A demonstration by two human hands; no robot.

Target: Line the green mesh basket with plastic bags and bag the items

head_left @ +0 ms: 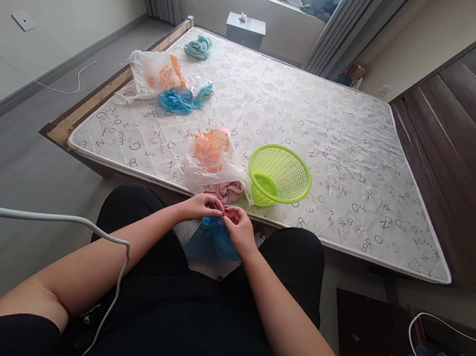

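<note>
My left hand [201, 207] and my right hand [239, 227] meet between my knees, fingertips pinched together. Both grip a thin red strand [223, 213]; its exact kind is too small to make out. Right below my fingers, a translucent blue plastic bag [214, 244] hangs between my thighs, its top close under the strand. Just beyond my hands, at the mattress edge, lies a white plastic bag [210, 158] with orange print. Pink cloth [230, 191] shows at its near opening.
A lime-green plastic basket [303, 199] stands on the patterned mattress [343, 178]. Farther left lie another white bag [157, 75], a blue plastic bag [177, 100] and a teal cloth [198, 47]. A white cable [73, 221] crosses over my left forearm.
</note>
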